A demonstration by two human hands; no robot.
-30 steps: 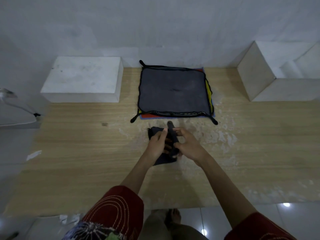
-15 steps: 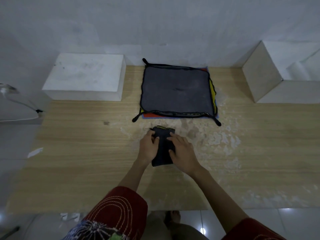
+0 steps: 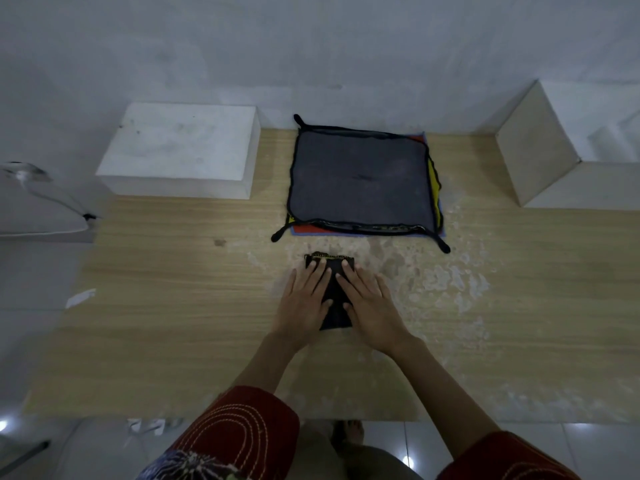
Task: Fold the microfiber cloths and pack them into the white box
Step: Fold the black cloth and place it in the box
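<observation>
A small dark folded cloth lies on the wooden table in front of me, its far edge showing yellow stitching. My left hand lies flat on its left half with straight fingers. My right hand presses flat on its right half. Behind them a stack of unfolded cloths lies spread out, a grey one with black trim on top and yellow, red and blue edges showing below. A white box, open toward the left, stands at the far right.
A closed white block sits at the back left against the wall. The wooden table has worn pale patches right of my hands. A white cable and a clear object lie off the table's left edge.
Earlier both hands gripped and folded the dark cloth; now it lies folded on the table and both hands have flattened onto it with straight fingers.
</observation>
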